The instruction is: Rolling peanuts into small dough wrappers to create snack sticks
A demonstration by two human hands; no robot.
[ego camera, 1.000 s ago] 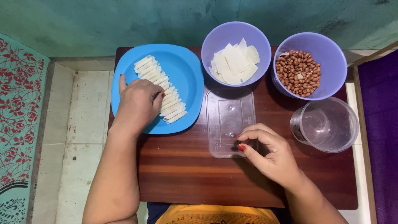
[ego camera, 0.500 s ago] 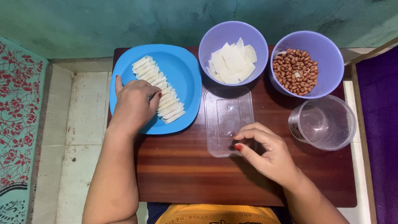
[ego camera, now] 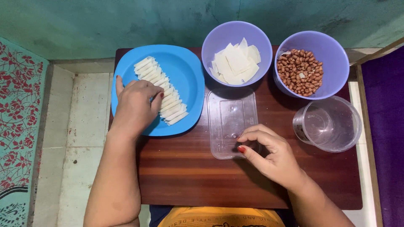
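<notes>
Row of folded white wrappers (ego camera: 162, 91), laid overlapping in a slanted line across the blue plate (ego camera: 185, 67), running from upper left toward the plate's lower right rim. Left hand (ego camera: 136, 103) lies palm down on the plate, fingers curled over the middle of the row, thumb out toward the plate's left rim; whether it pinches a single piece cannot be told, the fingers hide it. Bare blue room on the plate only to the right of the row.

Right hand (ego camera: 269, 153) rests on the near right corner of the clear plastic lid (ego camera: 231, 122), fingers bent loosely inward, thumb tip on the plastic, grasping nothing visible. Lid lies flat at table centre, its far edge just beside the left purple bowl (ego camera: 210, 48), which holds flat white square sheets (ego camera: 235, 63). Right purple bowl (ego camera: 332, 50) holds peanuts (ego camera: 301, 71) and sits near the table's far right edge. Clear plastic tub (ego camera: 330, 124) stands just in front of it, touching or nearly so.

Wooden table (ego camera: 189, 180): plate overhangs the left edge slightly; open wood along the whole near strip between the forearms. Tiled floor (ego camera: 80, 126) left, patterned mat (ego camera: 19, 117) beyond it
</notes>
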